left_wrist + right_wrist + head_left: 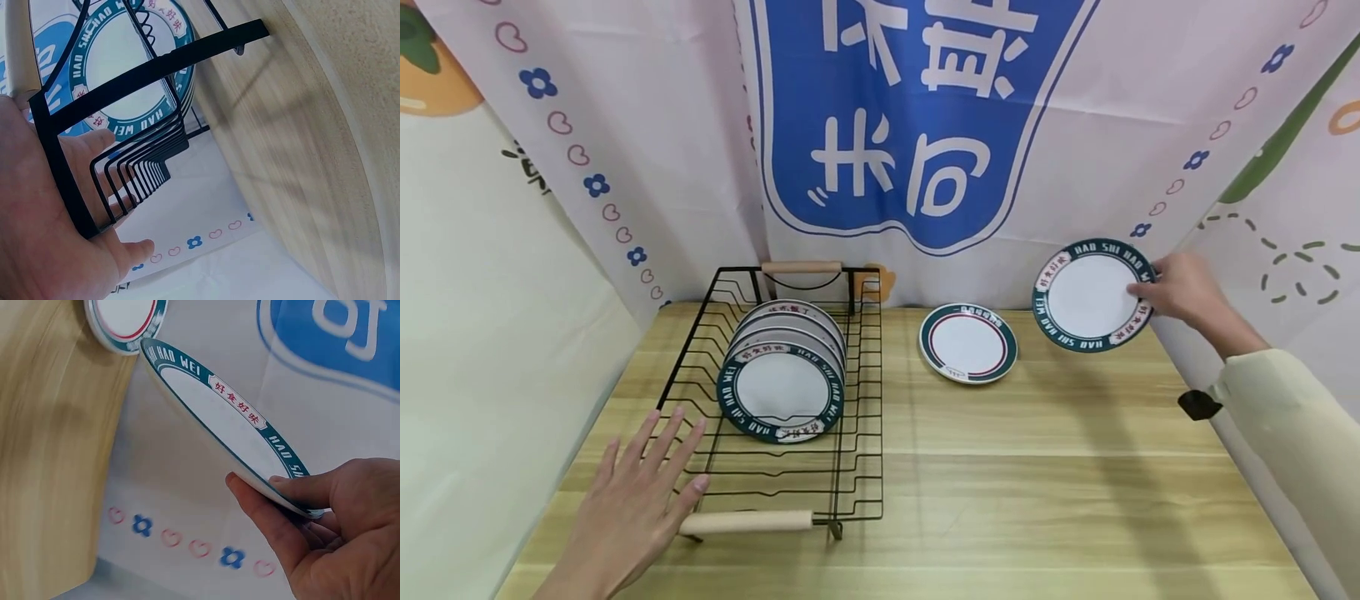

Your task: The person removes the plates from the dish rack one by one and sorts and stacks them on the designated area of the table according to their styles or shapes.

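My right hand [1183, 290] pinches the rim of a plate [1092, 296] with a white centre and green lettered border, thumb on its face and fingers beneath. In the right wrist view this plate [219, 425] is tilted and raised off the table. My left hand [632, 500], fingers straight and spread, rests on the near left corner of a black wire dish rack [861, 454] by its wooden handle [748, 522]. Several plates [782, 392] stand in the rack one behind another, the front one green-rimmed. Another plate [968, 343], with a red ring, lies face up right of the rack.
The light wooden table [1000, 500] ends at a printed cloth backdrop [685, 125] with a blue panel [910, 117]. A far wooden handle [801, 267] tops the rack's back end. Something small and black [1199, 405] shows beside the right sleeve [1292, 425].
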The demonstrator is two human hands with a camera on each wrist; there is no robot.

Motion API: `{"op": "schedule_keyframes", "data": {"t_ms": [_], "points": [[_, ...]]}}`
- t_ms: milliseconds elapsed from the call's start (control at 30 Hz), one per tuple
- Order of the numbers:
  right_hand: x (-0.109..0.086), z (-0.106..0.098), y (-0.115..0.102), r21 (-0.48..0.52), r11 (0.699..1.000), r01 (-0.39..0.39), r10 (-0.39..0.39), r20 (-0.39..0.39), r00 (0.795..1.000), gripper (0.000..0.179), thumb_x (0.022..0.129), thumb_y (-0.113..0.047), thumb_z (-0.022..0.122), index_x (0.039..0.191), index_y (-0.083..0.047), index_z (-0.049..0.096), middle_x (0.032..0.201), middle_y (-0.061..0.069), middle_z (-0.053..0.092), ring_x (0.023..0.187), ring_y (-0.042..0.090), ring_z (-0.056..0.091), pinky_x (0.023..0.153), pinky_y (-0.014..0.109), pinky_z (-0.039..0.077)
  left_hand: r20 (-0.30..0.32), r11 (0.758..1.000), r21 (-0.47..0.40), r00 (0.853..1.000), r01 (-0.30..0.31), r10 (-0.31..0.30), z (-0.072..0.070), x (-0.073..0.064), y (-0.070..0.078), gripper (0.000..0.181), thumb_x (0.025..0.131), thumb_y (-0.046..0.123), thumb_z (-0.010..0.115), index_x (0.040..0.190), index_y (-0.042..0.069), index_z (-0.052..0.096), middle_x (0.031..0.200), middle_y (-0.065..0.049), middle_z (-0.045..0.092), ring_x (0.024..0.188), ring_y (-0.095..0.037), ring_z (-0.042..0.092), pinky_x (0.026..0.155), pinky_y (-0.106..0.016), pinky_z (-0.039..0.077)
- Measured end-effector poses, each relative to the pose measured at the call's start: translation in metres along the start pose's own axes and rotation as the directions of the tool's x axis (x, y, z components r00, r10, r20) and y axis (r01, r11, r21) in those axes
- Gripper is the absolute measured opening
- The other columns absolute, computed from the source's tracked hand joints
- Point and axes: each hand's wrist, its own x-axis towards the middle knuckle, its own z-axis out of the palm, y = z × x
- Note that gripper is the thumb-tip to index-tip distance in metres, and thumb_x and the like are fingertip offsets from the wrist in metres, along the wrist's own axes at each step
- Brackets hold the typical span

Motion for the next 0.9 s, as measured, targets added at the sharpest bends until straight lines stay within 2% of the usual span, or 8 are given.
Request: {"op": "schedule_keyframes", "data": {"t_ms": [100,233,367,467,533,667,900], "points": [[0.001,0.001,0.021,0.052,0.995,-0.084,0.081,0.053,0.995,0.042,0.101,-0.005,0.066,0.124,0.028,0.054,0.082,0.026,0.072,0.066,0.024,0.072,0.059,0.033,0.063,0.008,1.0,0.006,1.0,0.005,-0.005,-0.001,0.0,0.0,0.068,0.111,0.045,0.048,0.169,0.017,0.028,0.174,-0.018,0.025,0.165,-0.027,-0.009,0.128,-0.048,-0.019],[0.003,0.011,0.047,0.121,0.972,-0.2,0.186,0.119,0.975,0.039,0.102,-0.007,0.067,0.119,0.026,0.057,0.077,0.015,0.074,0.066,0.02,0.072,0.061,0.032,0.063,0.018,1.0,0.004,1.0,0.015,-0.015,-0.003,0.0,0.001,0.069,0.111,0.046,0.048,0.17,0.018,0.026,0.174,-0.018,0.024,0.165,-0.027,-0.01,0.127,-0.046,-0.021],[0.004,0.027,0.071,0.167,0.929,-0.329,0.297,0.189,0.936,0.034,0.103,-0.009,0.066,0.116,0.021,0.057,0.074,0.007,0.073,0.068,0.018,0.071,0.061,0.03,0.06,0.021,1.0,-0.002,1.0,0.017,-0.017,-0.004,0.0,0.001,0.069,0.111,0.045,0.049,0.17,0.018,0.025,0.174,-0.019,0.024,0.165,-0.026,-0.01,0.127,-0.046,-0.021],[0.005,0.039,0.084,0.226,0.885,-0.406,0.354,0.238,0.904,0.028,0.104,-0.006,0.064,0.114,0.019,0.056,0.072,0.005,0.071,0.067,0.016,0.069,0.062,0.029,0.061,0.027,1.0,-0.009,0.999,0.023,-0.023,-0.004,0.001,0.003,0.069,0.111,0.045,0.049,0.17,0.018,0.025,0.174,-0.019,0.024,0.164,-0.024,-0.013,0.127,-0.046,-0.021],[0.005,0.044,0.09,0.257,0.862,-0.437,0.374,0.26,0.89,0.026,0.104,-0.005,0.063,0.112,0.018,0.056,0.071,0.004,0.07,0.065,0.014,0.068,0.061,0.028,0.061,0.03,1.0,-0.014,0.999,0.028,-0.027,-0.004,0.001,0.003,0.069,0.111,0.045,0.049,0.17,0.018,0.025,0.174,-0.018,0.024,0.164,-0.023,-0.014,0.127,-0.045,-0.022],[0.003,0.053,0.098,0.313,0.828,-0.466,0.381,0.295,0.876,0.021,0.103,-0.003,0.064,0.108,0.016,0.056,0.07,0.003,0.068,0.062,0.011,0.067,0.062,0.027,0.061,0.022,1.0,-0.017,0.999,0.024,-0.024,-0.004,0.0,0.004,0.069,0.111,0.045,0.049,0.169,0.017,0.027,0.174,-0.018,0.025,0.164,-0.023,-0.013,0.127,-0.046,-0.021],[0.001,0.069,0.108,0.39,0.782,-0.487,0.372,0.335,0.866,0.018,0.103,-0.001,0.064,0.107,0.013,0.055,0.068,0.002,0.069,0.06,0.009,0.068,0.061,0.024,0.061,0.019,0.999,-0.019,0.999,0.027,-0.026,-0.004,0.001,0.004,0.069,0.111,0.045,0.049,0.17,0.018,0.026,0.175,-0.018,0.023,0.164,-0.024,-0.012,0.127,-0.046,-0.021]]}}
